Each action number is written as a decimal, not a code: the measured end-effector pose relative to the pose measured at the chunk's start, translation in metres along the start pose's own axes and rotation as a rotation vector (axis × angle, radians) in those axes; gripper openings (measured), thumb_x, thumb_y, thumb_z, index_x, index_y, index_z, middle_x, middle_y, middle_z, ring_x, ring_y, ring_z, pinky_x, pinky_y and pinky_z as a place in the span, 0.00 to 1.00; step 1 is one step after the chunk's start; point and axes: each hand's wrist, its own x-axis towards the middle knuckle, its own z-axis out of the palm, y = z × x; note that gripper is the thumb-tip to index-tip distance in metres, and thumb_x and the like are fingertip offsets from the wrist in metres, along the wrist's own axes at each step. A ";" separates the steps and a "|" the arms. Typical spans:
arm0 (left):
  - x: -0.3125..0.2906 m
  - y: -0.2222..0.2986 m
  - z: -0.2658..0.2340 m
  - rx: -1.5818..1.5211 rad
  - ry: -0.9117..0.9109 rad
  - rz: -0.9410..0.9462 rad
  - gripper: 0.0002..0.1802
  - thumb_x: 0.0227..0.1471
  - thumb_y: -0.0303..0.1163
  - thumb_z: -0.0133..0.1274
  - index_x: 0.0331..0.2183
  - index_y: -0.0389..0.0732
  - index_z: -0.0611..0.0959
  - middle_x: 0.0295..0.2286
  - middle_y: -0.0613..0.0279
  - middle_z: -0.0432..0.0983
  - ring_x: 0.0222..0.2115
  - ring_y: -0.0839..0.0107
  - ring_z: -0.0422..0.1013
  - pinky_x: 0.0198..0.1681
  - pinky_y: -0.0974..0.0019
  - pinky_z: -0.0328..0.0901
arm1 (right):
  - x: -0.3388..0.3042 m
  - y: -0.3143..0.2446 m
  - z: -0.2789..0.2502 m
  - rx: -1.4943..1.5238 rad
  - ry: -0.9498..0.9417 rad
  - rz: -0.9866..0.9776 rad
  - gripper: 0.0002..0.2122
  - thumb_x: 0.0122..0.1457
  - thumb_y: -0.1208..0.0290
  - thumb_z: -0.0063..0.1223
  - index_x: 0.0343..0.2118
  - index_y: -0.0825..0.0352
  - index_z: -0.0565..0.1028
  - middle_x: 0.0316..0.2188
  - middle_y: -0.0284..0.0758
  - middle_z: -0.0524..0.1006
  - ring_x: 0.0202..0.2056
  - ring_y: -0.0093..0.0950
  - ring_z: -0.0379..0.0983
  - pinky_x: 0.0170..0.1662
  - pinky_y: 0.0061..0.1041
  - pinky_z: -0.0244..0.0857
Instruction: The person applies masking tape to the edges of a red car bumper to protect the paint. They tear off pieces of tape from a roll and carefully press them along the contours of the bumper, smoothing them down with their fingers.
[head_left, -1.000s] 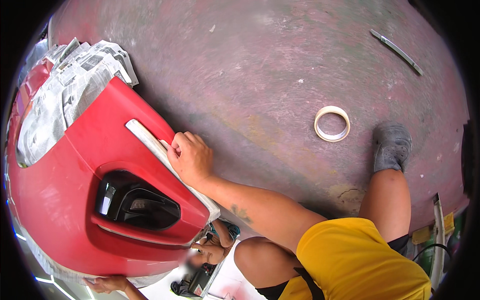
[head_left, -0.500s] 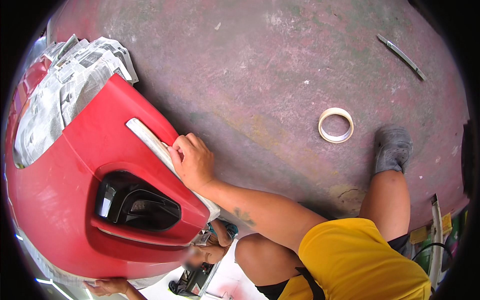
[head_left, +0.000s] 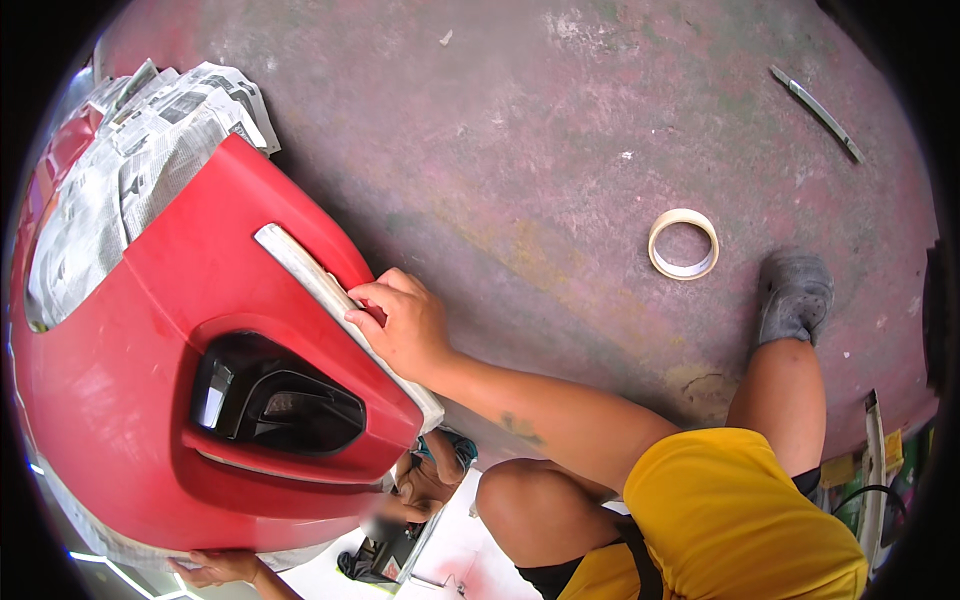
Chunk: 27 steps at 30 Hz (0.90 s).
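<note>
A glossy red car body panel (head_left: 100,375) with a black lamp recess (head_left: 285,405) fills the left side. Along its right part runs a narrow pale strip (head_left: 295,268) that looks covered with masking tape. My right hand (head_left: 408,325) is on this strip, thumb and bent fingers closed at its outer edge; what lies between the fingertips is partly hidden. At the bottom left, my left hand (head_left: 222,567) rests against the panel's lower edge with fingers extended, beside a pale masking sheet (head_left: 130,548).
Newspaper (head_left: 165,140) covers the panel's upper left. On the stained floor lie a tape roll (head_left: 683,244) and a thin cutter-like tool (head_left: 817,113). My grey shoe (head_left: 795,297) stands at right, near assorted items (head_left: 880,470). Another person (head_left: 430,475) is partly visible beyond the panel.
The view has shifted slightly, moving floor items up and right. My right hand has slid a little along the strip toward the lower right, its fingers bent differently. My left hand stays at the lower edge.
</note>
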 end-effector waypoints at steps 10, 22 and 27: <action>0.001 -0.003 0.000 0.102 -0.005 -0.004 0.42 0.68 0.69 0.37 0.65 0.44 0.74 0.62 0.50 0.69 0.64 0.47 0.60 0.67 0.39 0.54 | -0.006 -0.017 0.000 0.017 -0.083 0.204 0.09 0.60 0.70 0.65 0.43 0.62 0.83 0.29 0.35 0.77 0.31 0.36 0.76 0.37 0.37 0.71; 0.000 -0.003 0.002 0.066 0.000 -0.004 0.43 0.68 0.70 0.38 0.65 0.44 0.73 0.61 0.48 0.69 0.63 0.46 0.60 0.66 0.39 0.54 | -0.007 -0.012 -0.002 -0.195 0.005 0.071 0.04 0.61 0.70 0.61 0.36 0.60 0.84 0.31 0.35 0.80 0.35 0.38 0.80 0.37 0.41 0.73; 0.000 -0.003 -0.001 0.078 -0.022 0.004 0.44 0.67 0.70 0.39 0.65 0.43 0.73 0.61 0.48 0.68 0.63 0.46 0.59 0.66 0.39 0.54 | -0.009 -0.008 -0.003 -0.238 0.036 0.005 0.02 0.60 0.70 0.61 0.34 0.59 0.83 0.29 0.34 0.79 0.34 0.39 0.80 0.36 0.41 0.73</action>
